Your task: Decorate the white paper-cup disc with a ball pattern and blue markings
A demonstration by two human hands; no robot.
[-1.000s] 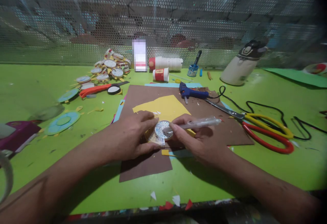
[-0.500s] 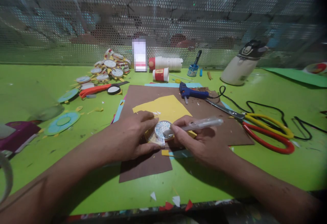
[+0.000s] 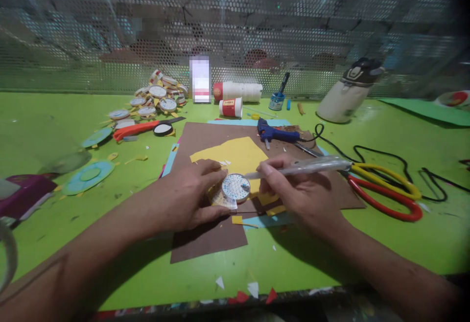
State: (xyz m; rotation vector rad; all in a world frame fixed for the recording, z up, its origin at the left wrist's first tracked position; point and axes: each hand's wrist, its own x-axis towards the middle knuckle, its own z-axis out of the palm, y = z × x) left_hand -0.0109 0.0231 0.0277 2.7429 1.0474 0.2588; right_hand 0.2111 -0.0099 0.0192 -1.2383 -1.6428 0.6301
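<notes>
A small round disc (image 3: 236, 188) with a blue dotted and lined pattern lies on yellow paper (image 3: 235, 150). My left hand (image 3: 194, 195) holds it at its left edge, fingers above and thumb below. Under that hand, a patterned scrap (image 3: 224, 201) shows between finger and thumb. My right hand (image 3: 293, 190) grips a clear-barrelled pen (image 3: 316, 165), whose tip points left, just off the disc's upper right edge. A dark mark shows on the right part of the disc.
Brown sheets (image 3: 216, 243) lie beneath. A blue glue gun (image 3: 279, 133) and red-and-yellow-handled scissors (image 3: 385, 195) are to the right. A pile of finished-looking discs (image 3: 157, 92), an orange cutter (image 3: 137, 128), paper cups (image 3: 231, 107), a phone (image 3: 200, 80) and a jug (image 3: 345, 92) stand farther back.
My right hand has moved right, lifting the pen tip away from the disc, so more of the disc's face shows. My left hand has stayed in place.
</notes>
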